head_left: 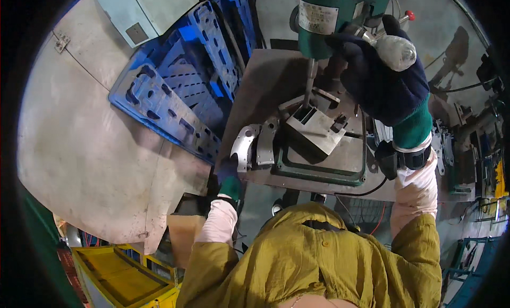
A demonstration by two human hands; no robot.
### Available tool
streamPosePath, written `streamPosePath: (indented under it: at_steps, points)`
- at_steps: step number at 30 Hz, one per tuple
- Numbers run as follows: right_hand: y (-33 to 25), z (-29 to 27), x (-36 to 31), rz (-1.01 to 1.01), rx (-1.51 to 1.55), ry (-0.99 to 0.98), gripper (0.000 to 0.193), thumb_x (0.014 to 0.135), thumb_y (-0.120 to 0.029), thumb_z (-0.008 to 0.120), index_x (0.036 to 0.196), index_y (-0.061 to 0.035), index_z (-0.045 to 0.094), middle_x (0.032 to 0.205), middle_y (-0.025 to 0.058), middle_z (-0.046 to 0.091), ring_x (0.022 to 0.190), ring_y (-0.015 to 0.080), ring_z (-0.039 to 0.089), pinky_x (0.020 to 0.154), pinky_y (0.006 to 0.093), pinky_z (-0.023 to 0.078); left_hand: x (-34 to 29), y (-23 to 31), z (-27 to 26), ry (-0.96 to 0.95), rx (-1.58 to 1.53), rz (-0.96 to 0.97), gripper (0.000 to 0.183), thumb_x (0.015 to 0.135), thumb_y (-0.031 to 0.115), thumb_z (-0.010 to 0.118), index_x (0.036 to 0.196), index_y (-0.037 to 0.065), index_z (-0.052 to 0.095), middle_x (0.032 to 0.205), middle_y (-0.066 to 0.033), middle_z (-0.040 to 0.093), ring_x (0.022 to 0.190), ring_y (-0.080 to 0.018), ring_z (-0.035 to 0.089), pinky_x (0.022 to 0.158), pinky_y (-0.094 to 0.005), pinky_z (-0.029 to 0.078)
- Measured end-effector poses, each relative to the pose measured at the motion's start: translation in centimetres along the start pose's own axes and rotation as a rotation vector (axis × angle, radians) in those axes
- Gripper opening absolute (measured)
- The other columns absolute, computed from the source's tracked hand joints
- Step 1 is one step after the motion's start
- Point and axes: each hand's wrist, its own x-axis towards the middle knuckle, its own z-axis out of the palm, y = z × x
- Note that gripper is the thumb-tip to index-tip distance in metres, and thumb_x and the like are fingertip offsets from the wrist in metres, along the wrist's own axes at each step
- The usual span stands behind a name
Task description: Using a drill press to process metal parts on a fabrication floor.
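My right hand (380, 77), in a dark glove with a green cuff, is closed round the feed handle of a green drill press (319, 42). A rounded knob (397, 53) wrapped in clear plastic sticks out of that grip. The spindle (310, 82) reaches down to a grey metal block fixture (317, 128) on the press base (319, 172). My left hand (227, 169), gloved too, is at the table's left front edge, its fingers against the lower end of a shiny curved metal plate (245, 146). A second curved plate (265, 143) lies beside it. My left fingers are partly hidden.
Blue plastic crates (170, 106) and a pale metal cabinet (90, 127) stand left of the worktable (255, 74). A yellow metal frame (125, 273) is at the lower left. Flat metal pieces (443, 143) lie on the right. A black cable (366, 193) hangs over the front edge.
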Motion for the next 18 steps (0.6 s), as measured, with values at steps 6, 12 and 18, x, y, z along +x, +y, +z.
streamPosePath:
  at_steps: [6, 12, 18]
  points:
    - [0.4, -0.5, -0.1, 0.019, 0.056, -0.154, 0.066, 0.101, -0.050, 0.039, 0.139, 0.0031, 0.043, 0.119, 0.0113, 0.065, 0.102, 0.0190, 0.066, 0.090, 0.0319, 0.051, 4.8, -7.8, 4.1, 0.158, -0.330, 0.156, 0.074, 0.087, 0.050, 0.066, 0.134, -0.005, 0.051, 0.132, -0.0205, 0.059, 0.123, -0.0350, 0.053, 0.107, -0.0416, 0.038]
    - [-0.5, -3.3, -4.8, 0.081, 0.006, -0.147, 0.055, 0.104, -0.042, 0.035, 0.136, 0.0020, 0.048, 0.113, 0.0097, 0.065, 0.099, 0.0191, 0.064, 0.089, 0.0327, 0.051, 1.1, -0.7, 4.4, 0.017, -0.065, 0.110, 0.080, 0.086, 0.055, 0.066, 0.135, -0.006, 0.050, 0.123, -0.0226, 0.063, 0.118, -0.0319, 0.058, 0.103, -0.0380, 0.042]
    - [-0.3, -16.9, -8.8, -0.049, -0.739, 0.533, 0.043, 0.099, -0.038, 0.053, 0.117, -0.0001, 0.062, 0.088, 0.0078, 0.066, 0.072, 0.0166, 0.064, 0.068, 0.0304, 0.052, 1.4, -4.7, 1.9, 0.180, 0.266, 0.125, 0.069, 0.089, 0.052, 0.064, 0.135, 0.003, 0.053, 0.122, -0.0226, 0.063, 0.110, -0.0354, 0.061, 0.094, -0.0379, 0.048]
